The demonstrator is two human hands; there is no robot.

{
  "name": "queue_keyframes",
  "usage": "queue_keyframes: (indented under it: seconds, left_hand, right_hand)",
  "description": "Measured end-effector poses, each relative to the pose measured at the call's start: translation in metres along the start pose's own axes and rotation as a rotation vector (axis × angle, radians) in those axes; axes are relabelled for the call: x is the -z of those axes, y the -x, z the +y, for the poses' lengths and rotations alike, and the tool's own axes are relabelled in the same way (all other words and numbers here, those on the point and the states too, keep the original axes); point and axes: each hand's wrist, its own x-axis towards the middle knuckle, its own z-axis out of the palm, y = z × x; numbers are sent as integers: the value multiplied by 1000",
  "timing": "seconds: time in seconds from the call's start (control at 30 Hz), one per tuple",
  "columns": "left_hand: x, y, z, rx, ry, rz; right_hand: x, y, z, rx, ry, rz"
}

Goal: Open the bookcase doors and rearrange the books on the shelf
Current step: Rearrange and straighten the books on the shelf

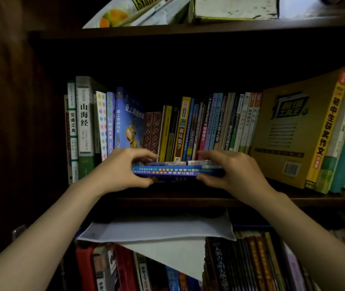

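A small stack of thin blue books [175, 171] lies flat, spines toward me, at the front of the middle shelf [188, 199]. My left hand [123, 171] grips its left end, thumb below and fingers on top. My right hand [232, 171] grips its right end the same way. Behind the stack stands a row of upright books [209, 124]. A blue book with a cartoon animal [129, 120] leans at the left of a gap. The bookcase stands open in front of me.
A large yellow book [293, 135] leans at the right of the shelf. Loose white paper [159, 229] lies over the books on the lower shelf [241, 263]. A box and packets [230, 7] sit on the upper shelf. The dark wooden side wall [10, 122] is on the left.
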Motion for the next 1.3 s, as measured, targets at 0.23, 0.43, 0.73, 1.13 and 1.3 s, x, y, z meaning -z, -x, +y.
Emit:
queue_keyframes:
  seconds: [0.23,0.43,0.73,1.13,1.3]
  left_hand:
    - [-4,6,4,-30,116,91]
    - [-9,6,2,-43,129,145]
    - [-5,1,10,22,-88,97]
    - [-17,2,15,-124,-328,150]
    - [-20,8,13,-231,-353,370]
  right_hand:
    - [10,-32,-18,22,191,-290]
    - [18,-26,-2,-85,111,-344]
    - [7,0,21,-200,-237,-171]
    - [10,5,20,-154,-337,-15]
    - [11,5,19,-185,-462,41]
